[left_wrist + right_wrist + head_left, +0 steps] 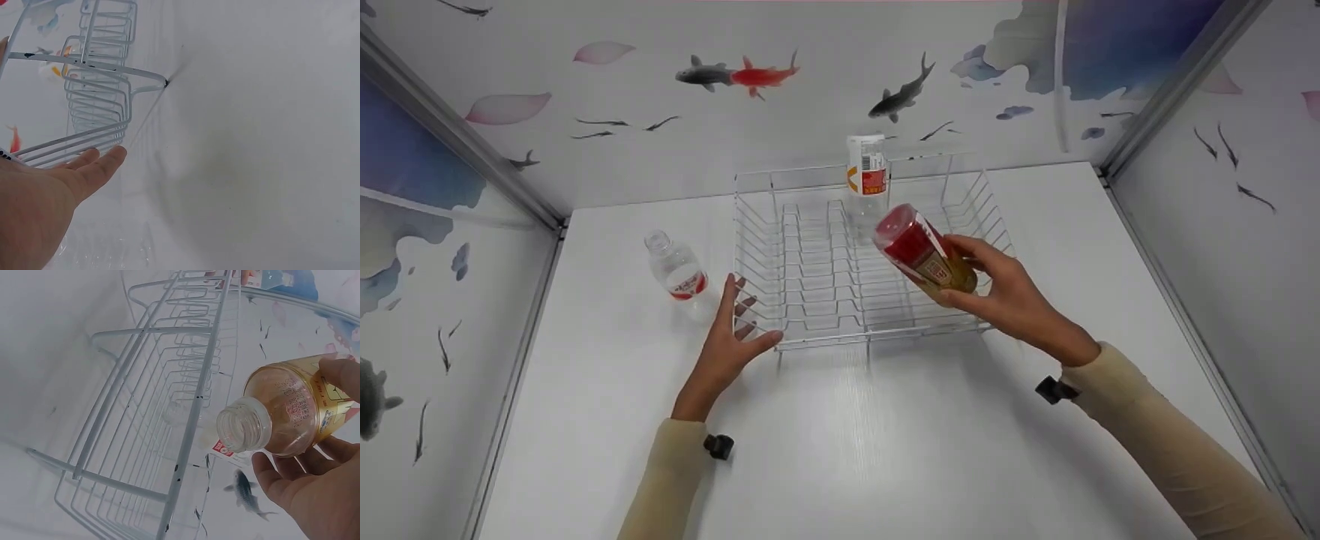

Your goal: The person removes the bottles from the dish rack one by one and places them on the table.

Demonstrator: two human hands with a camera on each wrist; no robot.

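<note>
A white wire dish rack point(851, 337) stands on the white table. My left hand point(727, 356) rests against its front left corner, the thumb by the front rim; in the left wrist view straight fingers point(104, 169) touch the side wires. Above the rack's right half, my right hand point(1001, 292) holds a tilted plastic bottle point(926, 259) with a red and gold wrap. Its uncapped mouth point(242, 427) shows in the right wrist view. Inside the rack, towards the back, a clear bottle point(868, 176) with a white, red and orange label stands partly behind the held one.
Left of the rack is a clear, uncapped bottle point(679, 274) with a red and white label. White panels point(810, 112) printed with fish close off the back and both sides of the table point(885, 450).
</note>
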